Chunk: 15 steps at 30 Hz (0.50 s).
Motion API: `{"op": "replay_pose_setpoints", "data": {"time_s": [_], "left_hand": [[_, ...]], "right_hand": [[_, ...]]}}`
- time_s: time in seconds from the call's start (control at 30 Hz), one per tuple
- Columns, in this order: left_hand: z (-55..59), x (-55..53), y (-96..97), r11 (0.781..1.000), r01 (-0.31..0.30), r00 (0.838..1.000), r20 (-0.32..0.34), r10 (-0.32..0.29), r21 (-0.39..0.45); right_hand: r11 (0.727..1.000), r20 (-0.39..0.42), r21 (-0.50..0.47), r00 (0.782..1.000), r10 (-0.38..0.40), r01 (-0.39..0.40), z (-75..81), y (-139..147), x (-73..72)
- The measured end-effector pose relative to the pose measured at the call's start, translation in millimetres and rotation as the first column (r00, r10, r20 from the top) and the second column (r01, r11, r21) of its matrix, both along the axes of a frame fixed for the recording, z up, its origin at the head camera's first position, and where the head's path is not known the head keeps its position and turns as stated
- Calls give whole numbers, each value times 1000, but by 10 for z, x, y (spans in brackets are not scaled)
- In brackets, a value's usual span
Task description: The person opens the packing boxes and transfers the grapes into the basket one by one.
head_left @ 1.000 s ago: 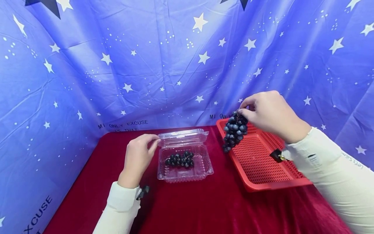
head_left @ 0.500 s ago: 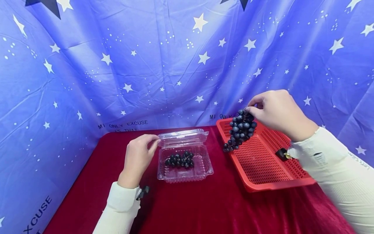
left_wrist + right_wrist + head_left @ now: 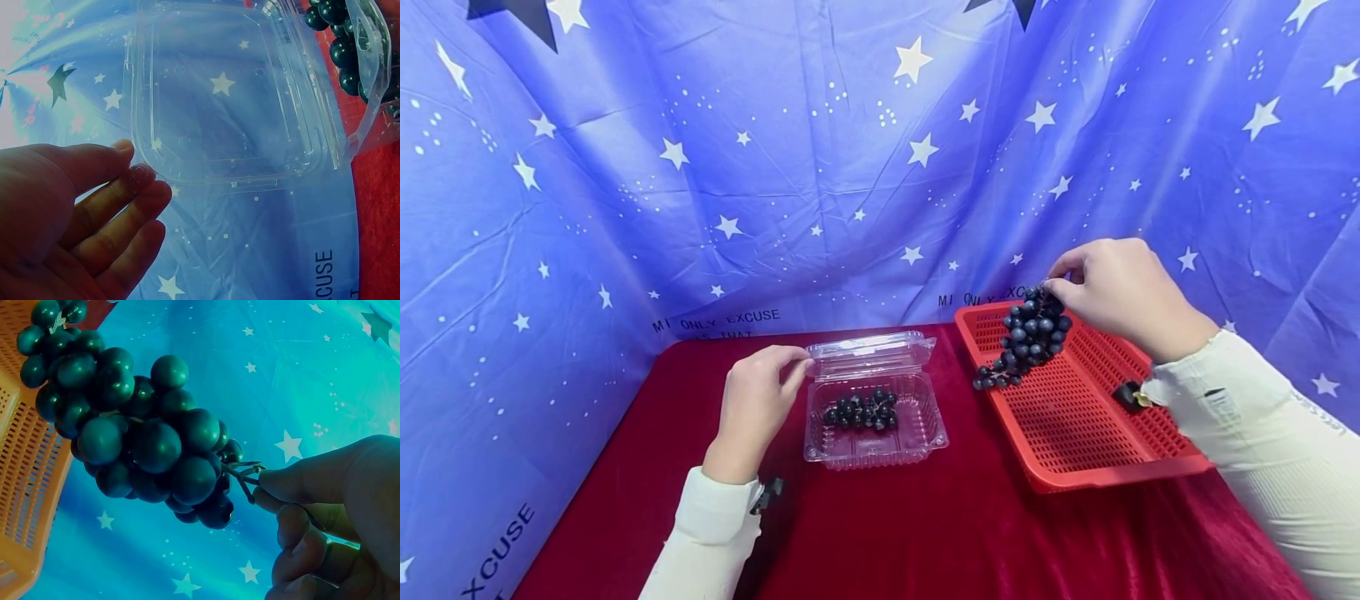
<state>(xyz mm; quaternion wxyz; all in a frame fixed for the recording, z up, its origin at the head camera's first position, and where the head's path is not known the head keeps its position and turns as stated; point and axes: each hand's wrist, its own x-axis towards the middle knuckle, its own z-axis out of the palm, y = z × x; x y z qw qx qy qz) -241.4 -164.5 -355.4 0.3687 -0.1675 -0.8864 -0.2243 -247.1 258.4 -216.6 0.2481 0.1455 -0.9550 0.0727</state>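
Observation:
My right hand (image 3: pixel 1123 287) pinches the stem of a bunch of dark grapes (image 3: pixel 1033 333), which hangs over the left rim of the red basket (image 3: pixel 1105 479). In the right wrist view the thumb and forefinger grip the thin brown stem (image 3: pixel 244 475) above the grapes. My left hand (image 3: pixel 756 408) holds the corner of the raised lid (image 3: pixel 872 354) of a clear plastic clamshell box (image 3: pixel 876 457). The left wrist view shows thumb and fingers pinching the lid's corner tab (image 3: pixel 140 175). A smaller bunch of dark grapes (image 3: pixel 861 410) lies inside the box.
Dark red cloth (image 3: pixel 880 533) covers the table under box and basket. A blue curtain with white stars (image 3: pixel 850 167) closes off the back and sides. The basket stands right of the box, with a strip of cloth between them.
My right hand has moved to the right with the hanging grapes, and the bunch's lower end now trails left at the basket's rim. My left hand and the box stay as they were.

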Motion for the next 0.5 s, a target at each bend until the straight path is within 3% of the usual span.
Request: {"op": "replay_pose_setpoints", "data": {"time_s": [0.5], "left_hand": [[6, 8, 3, 1000, 4, 1000, 5, -4, -6]], "right_hand": [[999, 121, -17, 992, -33, 35, -293, 81, -120]]}}
